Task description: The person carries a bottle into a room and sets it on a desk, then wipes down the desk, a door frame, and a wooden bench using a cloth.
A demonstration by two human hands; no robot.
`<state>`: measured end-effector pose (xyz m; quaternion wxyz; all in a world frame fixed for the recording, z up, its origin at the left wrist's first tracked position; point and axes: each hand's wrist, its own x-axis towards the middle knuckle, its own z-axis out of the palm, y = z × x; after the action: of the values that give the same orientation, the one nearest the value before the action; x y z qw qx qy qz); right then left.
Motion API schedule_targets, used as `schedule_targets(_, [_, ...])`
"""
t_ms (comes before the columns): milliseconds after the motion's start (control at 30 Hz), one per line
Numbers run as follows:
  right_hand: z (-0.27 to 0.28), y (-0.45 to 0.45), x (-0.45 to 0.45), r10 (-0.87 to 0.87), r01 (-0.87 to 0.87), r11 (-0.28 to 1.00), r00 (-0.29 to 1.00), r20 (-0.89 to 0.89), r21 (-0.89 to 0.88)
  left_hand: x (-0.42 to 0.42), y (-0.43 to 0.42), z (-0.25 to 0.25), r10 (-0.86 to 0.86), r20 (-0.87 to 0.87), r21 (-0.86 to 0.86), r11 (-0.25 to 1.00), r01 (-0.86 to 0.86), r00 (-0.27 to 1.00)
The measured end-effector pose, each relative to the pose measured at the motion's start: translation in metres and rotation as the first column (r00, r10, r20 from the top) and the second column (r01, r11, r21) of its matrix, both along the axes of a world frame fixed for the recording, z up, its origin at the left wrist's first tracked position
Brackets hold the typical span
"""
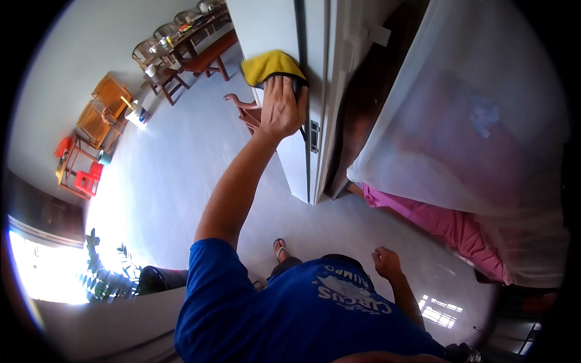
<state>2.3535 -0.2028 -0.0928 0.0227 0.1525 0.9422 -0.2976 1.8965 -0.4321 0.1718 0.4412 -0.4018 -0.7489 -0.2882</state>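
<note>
My left hand (282, 106) is stretched forward and presses a yellow cloth (272, 66) with a dark edge flat against the white door (260, 27). The fingers lie over the cloth, and part of it sticks out to the left of them. Just below and right of this hand, a metal latch plate (315, 137) sits in the door's edge. My right hand (386, 263) hangs low beside my body with its fingers curled in. Nothing shows in it, and it touches nothing.
To the right, a white mosquito net (423, 145) hangs over a bed with pink bedding (436, 224). A carved wooden piece (245, 112) shows behind the door. Further left are a wooden bench (210, 54), a white bucket (137, 115) and a red stool (89, 179).
</note>
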Motion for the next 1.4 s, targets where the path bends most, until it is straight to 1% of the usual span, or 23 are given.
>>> schedule_targets(67, [0.004,-0.018,-0.012,-0.018,0.018,0.999,1.000,0.003,-0.040,-0.011,-0.008,0.015,-0.006,0.058,-0.035,0.999,0.008,0.998])
schedule_targets(133, [0.019,-0.037,-0.037,0.016,-0.016,1.000,1.000,0.022,0.004,-0.025,-0.013,0.045,-0.005,-0.096,0.011,1.000,0.006,0.995])
schedule_targets(200, [0.025,-0.060,-0.049,0.028,-0.029,0.999,0.999,0.028,0.017,-0.028,-0.011,0.050,-0.097,-0.124,0.074,0.992,0.107,0.987])
schedule_targets(233, [0.022,-0.067,-0.059,0.037,-0.037,0.999,0.999,0.017,0.013,-0.023,-0.012,0.041,-0.110,-0.023,0.011,0.994,0.110,0.994])
schedule_targets(267, [0.019,-0.070,-0.074,0.046,-0.045,0.999,0.999,-0.008,0.012,-0.015,-0.014,0.029,-0.140,0.055,0.030,0.990,0.138,0.989])
schedule_targets(333, [0.023,-0.086,-0.098,0.058,-0.057,0.998,0.997,-0.048,0.016,-0.008,-0.020,0.006,-0.237,-0.027,0.004,0.971,0.237,0.971])
schedule_targets(400, [0.040,-0.101,-0.110,0.072,-0.071,0.997,0.997,-0.029,0.019,-0.015,-0.028,0.004,-0.306,-0.018,-0.048,0.951,0.304,0.952])
schedule_targets(467, [0.045,-0.109,-0.120,0.054,-0.054,0.998,0.998,-0.024,0.028,-0.022,-0.036,0.040,-0.217,-0.090,-0.042,0.976,0.214,0.972])
schedule_targets(533, [0.038,-0.119,-0.126,0.028,-0.025,0.999,0.997,-0.067,0.049,-0.028,-0.034,0.081,-0.230,-0.157,0.030,0.971,0.237,0.960])
schedule_targets(600, [0.041,-0.130,-0.132,0.001,0.002,0.999,0.998,-0.060,0.044,-0.035,-0.023,0.107,-0.269,-0.198,0.017,0.960,0.278,0.942])
schedule_targets(667, [0.044,-0.135,-0.136,-0.019,0.022,0.999,0.999,-0.050,0.049,-0.037,-0.012,0.125,-0.217,-0.240,-0.037,0.976,0.214,0.946])
schedule_targets(767, [0.038,-0.148,-0.141,-0.040,0.042,0.998,0.998,-0.038,0.051,-0.039,0.000,0.100,-0.315,-0.020,0.022,0.949,0.315,0.949])
schedule_targets(800, [0.034,-0.152,-0.139,-0.047,0.049,0.997,0.998,-0.037,0.055,-0.035,-0.003,0.085,-0.392,0.157,0.048,0.920,0.389,0.906])
schedule_targets(867, [0.030,-0.156,-0.142,-0.063,0.065,0.996,0.998,-0.019,0.059,-0.048,-0.009,0.055,-0.309,-0.004,0.081,0.948,0.308,0.951])
schedule_targets(900, [0.031,-0.161,-0.140,-0.071,0.071,0.996,0.997,0.006,0.055,-0.056,-0.014,0.053,-0.279,-0.009,0.103,0.955,0.278,0.960])
schedule_targets(1000, [0.025,-0.172,-0.135,-0.083,0.080,0.996,0.990,0.112,0.029,-0.082,-0.037,0.082,-0.178,0.193,0.096,0.982,0.162,0.965])
schedule_targets(1067, [0.029,-0.176,-0.146,-0.071,0.063,0.996,0.987,0.147,0.059,-0.108,-0.041,0.104,-0.204,0.129,0.344,0.927,0.149,0.971])
schedule_targets(1133, [0.037,-0.181,-0.158,-0.051,0.043,0.997,0.988,0.142,0.058,-0.124,-0.037,0.087,-0.029,-0.077,0.313,0.948,0.052,0.997])
schedule_targets(1167, [0.035,-0.184,-0.161,-0.029,0.020,0.998,0.990,0.136,0.064,-0.121,-0.035,0.060,-0.037,-0.103,0.187,0.981,0.055,0.994])
schedule_targets(1267, [0.042,-0.182,-0.181,0.025,-0.033,0.993,0.997,0.073,0.113,-0.086,-0.038,0.021,-0.305,-0.076,-0.105,0.949,0.297,0.949])
schedule_targets(1333, [0.059,-0.179,-0.195,0.046,-0.056,0.991,0.996,0.082,0.126,-0.077,-0.040,0.045,-0.411,0.118,-0.029,0.909,0.417,0.904])
schedule_targets(1367, [0.062,-0.174,-0.200,0.059,-0.068,0.989,0.995,0.078,0.131,-0.080,-0.035,0.061,-0.391,0.226,0.037,0.919,0.393,0.892])
schedule_targets(1400, [0.064,-0.169,-0.206,0.073,-0.083,0.988,0.994,0.076,0.131,-0.086,-0.036,0.089,-0.295,0.090,0.047,0.955,0.292,0.951])
